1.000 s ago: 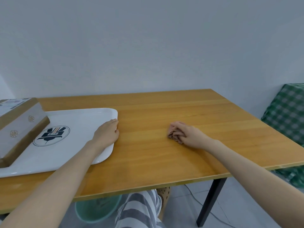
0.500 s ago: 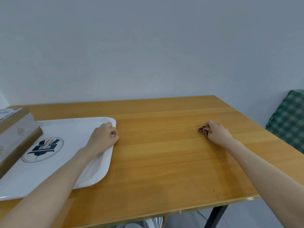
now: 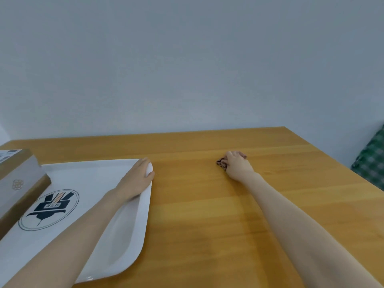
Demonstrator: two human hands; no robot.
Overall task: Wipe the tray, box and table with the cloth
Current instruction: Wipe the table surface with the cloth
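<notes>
A white tray [image 3: 87, 177] with a dark round logo lies on the left of the wooden table [image 3: 207, 215]. A brown and grey cardboard box [image 3: 18, 183] rests on the tray's left part. My left hand [image 3: 138, 179] lies on the tray's far right corner, fingers curled over the rim. My right hand [image 3: 236, 166] presses a small dark patterned cloth [image 3: 221, 163] flat on the table, right of centre and toward the back. Only the cloth's edges show beside my fingers.
A plain pale wall stands directly behind the table's far edge. A green checked fabric [image 3: 372, 165] sits beyond the table's right edge.
My right hand slid the cloth right, then back left and a little farther from me across the table. My left hand stayed on the tray corner. The view tilted upward.
</notes>
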